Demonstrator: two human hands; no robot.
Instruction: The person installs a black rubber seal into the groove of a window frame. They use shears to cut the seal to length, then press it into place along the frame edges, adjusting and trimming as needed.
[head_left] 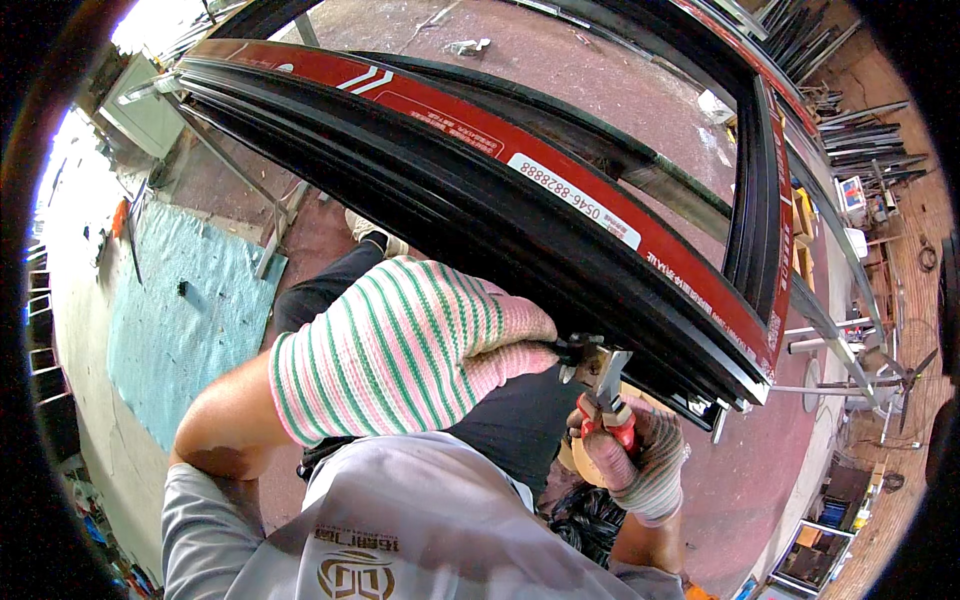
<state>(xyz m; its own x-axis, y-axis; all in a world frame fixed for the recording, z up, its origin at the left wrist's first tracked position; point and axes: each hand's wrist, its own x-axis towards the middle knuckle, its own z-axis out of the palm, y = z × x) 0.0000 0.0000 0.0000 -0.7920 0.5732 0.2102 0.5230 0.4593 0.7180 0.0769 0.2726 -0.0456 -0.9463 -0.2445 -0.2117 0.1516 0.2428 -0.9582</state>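
A long black window frame (480, 215) with red film (440, 115) along its upper face lies slantwise in front of me. My left hand (400, 345), in a pink and white glove with green stripes, is closed at the frame's near edge. Its thumb and fingertips pinch a small black piece (570, 351). My right hand (645, 455), in a dirtier striped glove, is wrapped round red-handled pliers (603, 375). The metal jaws point up and meet the black piece beside the left fingertips. What exactly lies between the jaws is hidden.
Metal stand legs (275, 230) stand under the frame at left, beside a pale blue mat (190, 310) on the floor. A black plastic bag (590, 525) is near my right forearm. Dark profiles (870, 145) are piled at far right, above a bladed fan (908, 378).
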